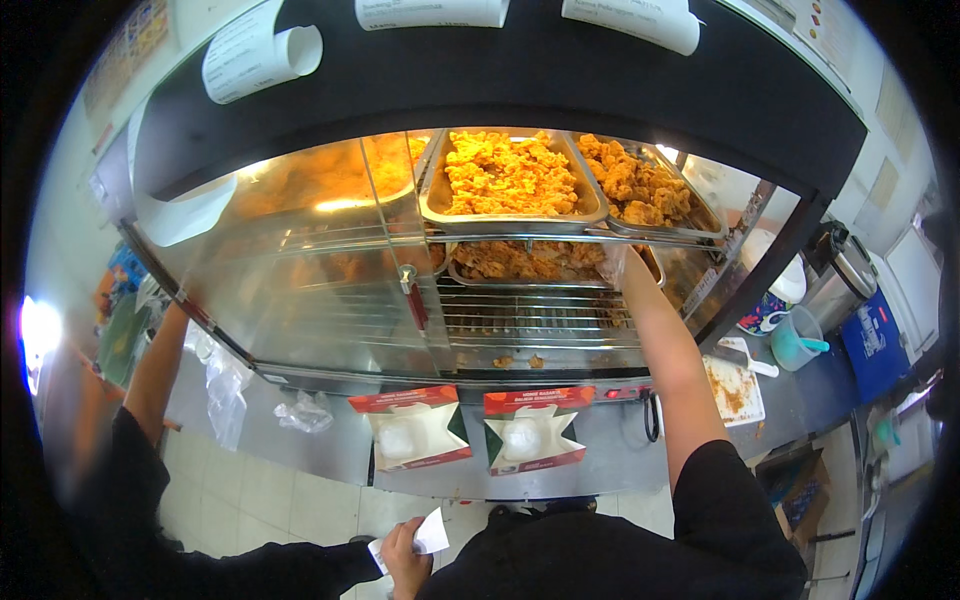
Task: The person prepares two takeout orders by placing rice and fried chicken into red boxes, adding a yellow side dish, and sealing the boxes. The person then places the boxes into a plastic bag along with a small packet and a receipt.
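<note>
My left hand (pixel 405 559) grips a folded white paper slip (pixel 430 534) low in front of me. My right arm reaches through the open part of a heated glass display cabinet (pixel 540 82). At its end my right hand (pixel 613 264), in a clear plastic glove, is at the right part of a lower metal tray of fried chicken (pixel 525 261). The fingers are partly hidden, so a hold cannot be made out. Above it sit a tray of pale golden fried pieces (pixel 510 176) and a tray of browner fried chicken (pixel 637 184). Two open cardboard boxes (pixel 416 457) (pixel 517 471) hold white wrapped mounds.
A co-worker's arm (pixel 159 367) is at the left. A sliding glass door (pixel 315 292) with a lock covers the cabinet's left half. Plastic bags (pixel 225 397) lie on the steel counter (pixel 300 442). Right are a knife (pixel 739 358), crumb-covered board (pixel 735 394) and measuring jug (pixel 796 341).
</note>
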Available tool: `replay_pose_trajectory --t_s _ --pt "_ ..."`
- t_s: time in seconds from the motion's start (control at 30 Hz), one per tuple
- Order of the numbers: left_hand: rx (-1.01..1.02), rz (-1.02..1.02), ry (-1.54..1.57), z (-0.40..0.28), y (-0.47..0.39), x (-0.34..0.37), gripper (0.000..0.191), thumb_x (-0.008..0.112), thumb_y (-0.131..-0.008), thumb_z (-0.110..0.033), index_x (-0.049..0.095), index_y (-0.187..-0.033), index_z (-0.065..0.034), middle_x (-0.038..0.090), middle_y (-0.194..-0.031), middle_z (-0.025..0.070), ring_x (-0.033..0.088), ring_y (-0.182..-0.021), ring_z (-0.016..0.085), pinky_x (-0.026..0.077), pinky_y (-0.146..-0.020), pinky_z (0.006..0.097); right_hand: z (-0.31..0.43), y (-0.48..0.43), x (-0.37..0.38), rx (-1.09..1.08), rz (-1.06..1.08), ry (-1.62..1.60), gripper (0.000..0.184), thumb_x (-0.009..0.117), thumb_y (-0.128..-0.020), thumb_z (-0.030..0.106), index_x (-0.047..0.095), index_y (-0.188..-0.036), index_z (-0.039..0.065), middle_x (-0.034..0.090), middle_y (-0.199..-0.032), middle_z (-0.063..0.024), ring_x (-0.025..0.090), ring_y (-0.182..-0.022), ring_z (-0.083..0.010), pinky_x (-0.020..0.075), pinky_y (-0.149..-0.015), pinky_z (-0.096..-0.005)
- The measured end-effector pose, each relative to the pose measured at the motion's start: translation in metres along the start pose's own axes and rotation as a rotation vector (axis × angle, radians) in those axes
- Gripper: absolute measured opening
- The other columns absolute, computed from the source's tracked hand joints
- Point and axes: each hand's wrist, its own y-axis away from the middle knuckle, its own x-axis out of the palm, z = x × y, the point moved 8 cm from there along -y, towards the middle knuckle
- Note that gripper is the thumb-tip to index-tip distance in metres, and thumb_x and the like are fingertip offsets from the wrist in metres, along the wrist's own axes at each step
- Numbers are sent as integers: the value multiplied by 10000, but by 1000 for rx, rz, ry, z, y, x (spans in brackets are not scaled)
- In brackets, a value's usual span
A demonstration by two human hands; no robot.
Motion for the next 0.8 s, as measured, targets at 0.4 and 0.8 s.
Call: replay_pose_trajectory --t_s 0.4,0.8 --pt "294 389 90 -36 -54 69 383 598 -569 15 637 -934 -94 604 -869 82 592 -784 295 461 -653 366 -74 173 6 91 354 -327 484 585 -835 163 404 -1272 65 587 -1026 -201 637 -809 -250 532 -498 -283" --pt "605 644 37 -94 -76 123 437 647 -560 9 647 -975 -127 586 -1069 31 601 -888 231 456 -770 349 -121 223 6 175 389 -636 627 657 -748 90 370 -1305 122 506 -1038 -189 572 -886 -287 569 -612 -308"
